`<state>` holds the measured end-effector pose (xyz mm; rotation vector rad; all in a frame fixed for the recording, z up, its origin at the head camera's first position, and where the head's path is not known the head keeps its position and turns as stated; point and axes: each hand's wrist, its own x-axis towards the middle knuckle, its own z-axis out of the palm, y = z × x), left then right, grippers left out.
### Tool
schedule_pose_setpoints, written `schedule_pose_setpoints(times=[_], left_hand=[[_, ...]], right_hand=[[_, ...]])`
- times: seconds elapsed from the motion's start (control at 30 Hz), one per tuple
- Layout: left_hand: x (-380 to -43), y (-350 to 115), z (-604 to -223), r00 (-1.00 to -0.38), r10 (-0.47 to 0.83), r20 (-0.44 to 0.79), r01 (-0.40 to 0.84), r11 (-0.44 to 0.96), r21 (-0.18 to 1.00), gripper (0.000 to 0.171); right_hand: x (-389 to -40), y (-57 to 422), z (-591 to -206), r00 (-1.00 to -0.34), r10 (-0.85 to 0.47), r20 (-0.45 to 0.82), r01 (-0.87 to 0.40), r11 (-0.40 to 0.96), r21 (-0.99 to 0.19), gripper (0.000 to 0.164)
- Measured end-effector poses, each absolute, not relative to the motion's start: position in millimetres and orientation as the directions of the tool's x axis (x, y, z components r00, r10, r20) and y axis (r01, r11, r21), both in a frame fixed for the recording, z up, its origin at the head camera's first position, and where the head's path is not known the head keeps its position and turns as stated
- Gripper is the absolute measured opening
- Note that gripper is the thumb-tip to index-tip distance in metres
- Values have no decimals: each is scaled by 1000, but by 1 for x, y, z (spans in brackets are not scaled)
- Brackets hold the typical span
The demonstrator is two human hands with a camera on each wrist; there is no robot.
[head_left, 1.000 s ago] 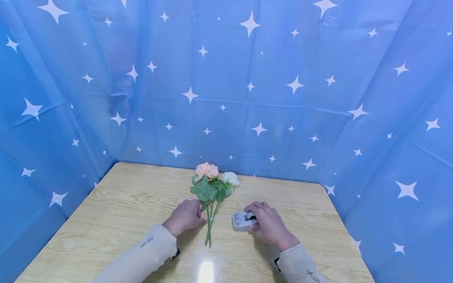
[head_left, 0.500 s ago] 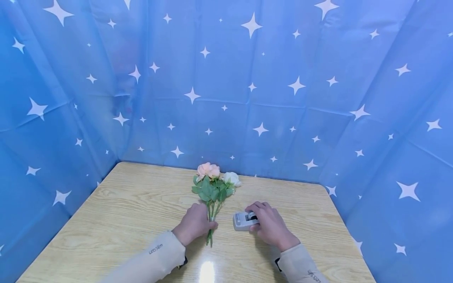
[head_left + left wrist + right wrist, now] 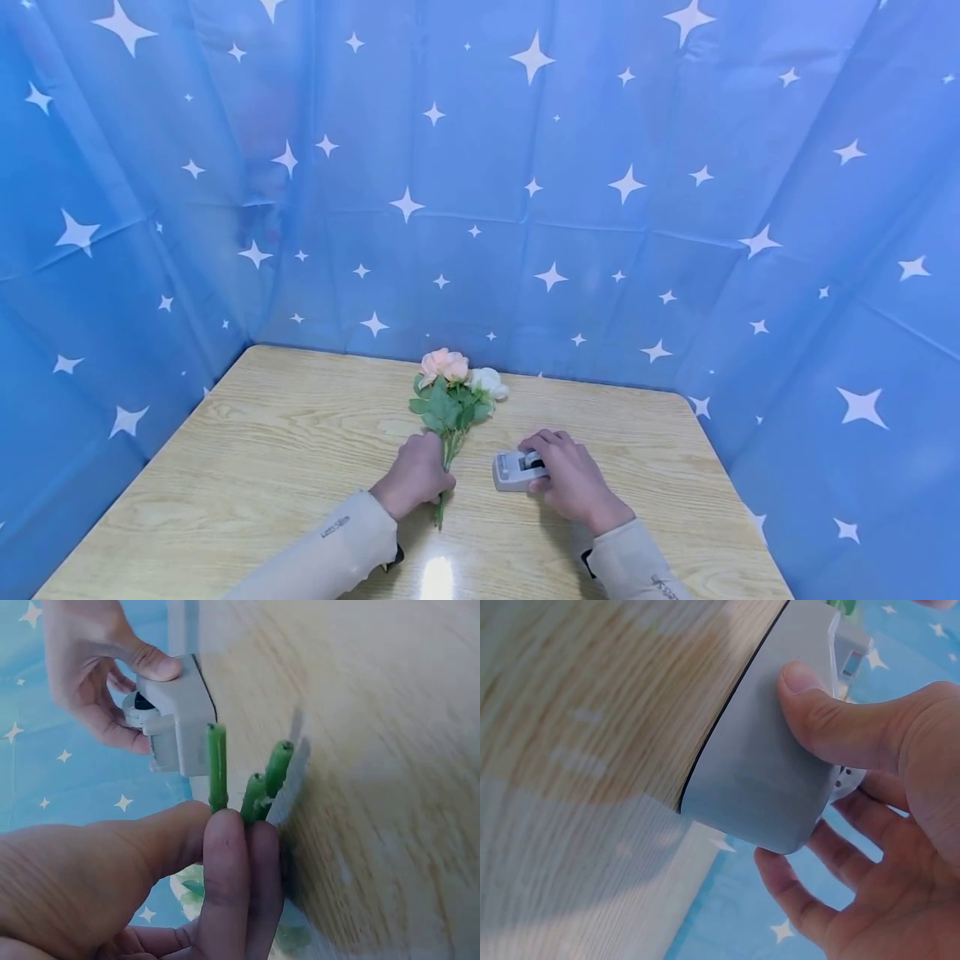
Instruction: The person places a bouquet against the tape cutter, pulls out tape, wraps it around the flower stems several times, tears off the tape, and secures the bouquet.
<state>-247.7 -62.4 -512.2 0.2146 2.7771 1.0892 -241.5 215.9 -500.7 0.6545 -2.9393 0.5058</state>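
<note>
A small bunch of flowers lies toward the table's back, with a peach-pink bloom (image 3: 445,365), a white bloom (image 3: 489,382) and green leaves (image 3: 442,407). My left hand (image 3: 417,471) pinches its stems between thumb and fingers. Past those fingertips, the cut ends of the green stems (image 3: 217,769) stick out in the left wrist view. To the right, my right hand (image 3: 573,479) grips a grey tape dispenser (image 3: 510,473), thumb on one side and fingers curled round the other. Part of the tape roll (image 3: 849,782) shows between thumb and fingers. The dispenser's base is at the tabletop.
The wood-grain table (image 3: 300,417) has rounded back corners. A blue curtain (image 3: 480,167) with white stars hangs behind it and along both sides. A bright light reflection (image 3: 437,577) shines near the front.
My left hand has moved right from beside the stems and taken hold of them. The lower stems have shifted slightly left. My right hand and the tape dispenser stay in place.
</note>
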Motion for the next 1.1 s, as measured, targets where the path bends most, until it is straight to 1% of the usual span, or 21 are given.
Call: schedule_pose_setpoints(times=[0.17, 0.27, 0.4, 0.6, 0.67, 0.8, 0.9, 1.0, 1.1], left_hand=[[-248, -70, -511, -972, 208, -107, 65, 678, 732, 50], [-246, -75, -508, -970, 208, -123, 34, 620, 784, 52], [-243, -81, -506, -970, 192, -152, -20, 556, 831, 46], [-240, -84, -507, -966, 190, -177, -59, 505, 861, 35], [-240, -85, -507, -963, 195, -186, -70, 486, 871, 32], [-240, -86, -507, -957, 212, -199, -85, 450, 889, 28], [-240, -86, -507, -952, 221, -211, -99, 430, 897, 25], [-240, -87, -507, -951, 220, -217, -109, 419, 901, 23], [-241, -87, -507, -953, 217, -210, -108, 406, 908, 22]], right_hand=[[-241, 217, -503, -906, -394, 155, -423, 854, -302, 53], [-240, 217, -505, -908, -390, 153, -419, 857, -301, 52], [-238, 216, -505, -908, -390, 152, -419, 858, -298, 56], [-228, 213, -502, -915, -367, 166, -401, 864, -303, 72], [-224, 209, -500, -915, -357, 189, -400, 864, -305, 72], [-214, 196, -495, -890, -353, 289, -433, 853, -291, 60], [-206, 184, -493, -865, -350, 359, -464, 830, -311, 40], [-198, 171, -493, -872, -335, 357, -470, 775, -421, 20], [-195, 161, -493, -898, -331, 290, -440, 704, -558, 10]])
